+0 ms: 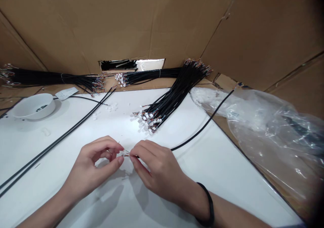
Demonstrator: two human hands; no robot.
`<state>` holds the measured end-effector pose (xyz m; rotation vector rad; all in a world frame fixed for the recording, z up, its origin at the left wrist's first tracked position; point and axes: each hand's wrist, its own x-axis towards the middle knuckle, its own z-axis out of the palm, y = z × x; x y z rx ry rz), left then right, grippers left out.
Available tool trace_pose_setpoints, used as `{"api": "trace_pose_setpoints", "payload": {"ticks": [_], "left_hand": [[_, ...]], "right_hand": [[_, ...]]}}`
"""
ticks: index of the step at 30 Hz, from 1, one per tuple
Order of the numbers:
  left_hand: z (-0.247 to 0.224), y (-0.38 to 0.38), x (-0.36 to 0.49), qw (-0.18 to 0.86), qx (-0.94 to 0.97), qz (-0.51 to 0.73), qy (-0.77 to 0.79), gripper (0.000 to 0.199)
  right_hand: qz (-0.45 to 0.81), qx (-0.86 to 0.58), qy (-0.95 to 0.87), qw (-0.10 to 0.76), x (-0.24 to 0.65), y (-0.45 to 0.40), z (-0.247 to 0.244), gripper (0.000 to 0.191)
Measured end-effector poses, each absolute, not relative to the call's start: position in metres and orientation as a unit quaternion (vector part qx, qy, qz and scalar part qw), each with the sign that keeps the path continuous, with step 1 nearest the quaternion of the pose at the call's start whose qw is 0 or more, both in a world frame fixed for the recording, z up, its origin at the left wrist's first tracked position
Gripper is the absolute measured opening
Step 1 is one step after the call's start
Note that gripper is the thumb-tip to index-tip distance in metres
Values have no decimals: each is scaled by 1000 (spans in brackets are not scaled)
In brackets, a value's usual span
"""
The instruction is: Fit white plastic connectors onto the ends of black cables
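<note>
Near the middle of the white table, my right hand (157,164) pinches the end of a black cable (202,128), which runs out behind it to the upper right. Thin coloured wires stick out of that end toward my left hand (97,165). Between my left thumb and index finger is a small white connector (123,152), at the tips of the wires. Whether the wires sit inside the connector is too small to tell. Beyond my hands lies a bundle of black cables (174,89) with white connectors at its near end.
Two long black cables (68,132) cross the left side. A white bowl (35,108) with small dark pieces stands at the far left, beside a paper label (66,93). Loose white connectors (111,107) lie behind. Clear plastic bags (263,120) lie right; cardboard walls (126,22) rise behind.
</note>
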<state>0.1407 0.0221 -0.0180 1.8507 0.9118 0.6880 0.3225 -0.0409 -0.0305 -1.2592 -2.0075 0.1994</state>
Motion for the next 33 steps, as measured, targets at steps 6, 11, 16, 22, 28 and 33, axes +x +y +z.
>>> {"api": "trace_pose_setpoints", "payload": {"ticks": [6, 11, 16, 22, 28, 33], "left_hand": [[-16, 22, 140, 357, 838, 291, 293, 9], [-15, 22, 142, 326, 855, 287, 283, 8], [-12, 21, 144, 338, 855, 286, 269, 10], [-14, 23, 143, 422, 817, 256, 298, 11], [-19, 24, 140, 500, 771, 232, 319, 8], [-18, 24, 139, 508, 766, 222, 324, 16]], "right_hand": [[80, -492, -782, 374, 322, -41, -31, 15], [85, -494, -780, 375, 322, -41, -30, 17], [90, -495, -778, 377, 322, -42, -28, 15], [99, -489, -772, 394, 322, -42, -28, 9], [62, -482, -783, 389, 322, -43, -29, 13], [46, -481, -787, 385, 322, -44, -29, 13]]}}
